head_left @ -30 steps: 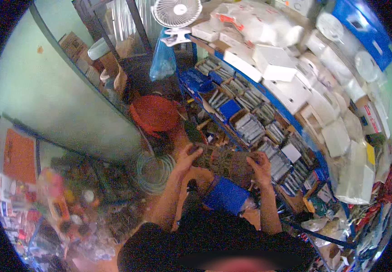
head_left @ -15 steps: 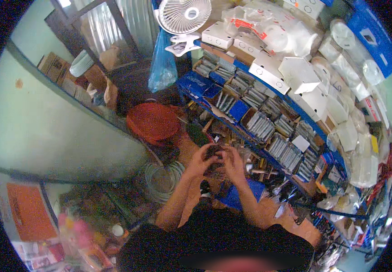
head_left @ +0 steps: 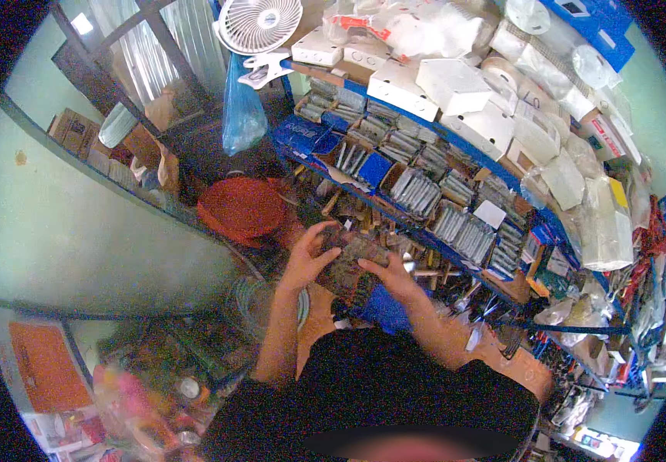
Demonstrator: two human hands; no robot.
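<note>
A mottled dark brown-grey piece [head_left: 352, 262], too grainy to identify, spans the space between my hands in front of my body. My left hand [head_left: 308, 258] grips its left end, with the thumb pressed on its face. My right hand [head_left: 390, 277] holds its right side, thumb on the front. Beneath it shows a blue object [head_left: 387, 308], partly covered by the piece and my arms.
Shelving [head_left: 394, 177] ahead holds boxes of metal pieces, white boxes [head_left: 452, 88] and plastic-wrapped goods. A white fan [head_left: 260, 23], hanging blue bag [head_left: 240, 108] and red basin [head_left: 240, 208] stand forward. A coiled hose [head_left: 252, 304] and clutter lie at left, beside a pale wall [head_left: 56, 231].
My hands came together on the piece half a second ago and are now somewhat farther apart, higher and tilted, showing more of it. The view has shifted, moving the shelves up and left.
</note>
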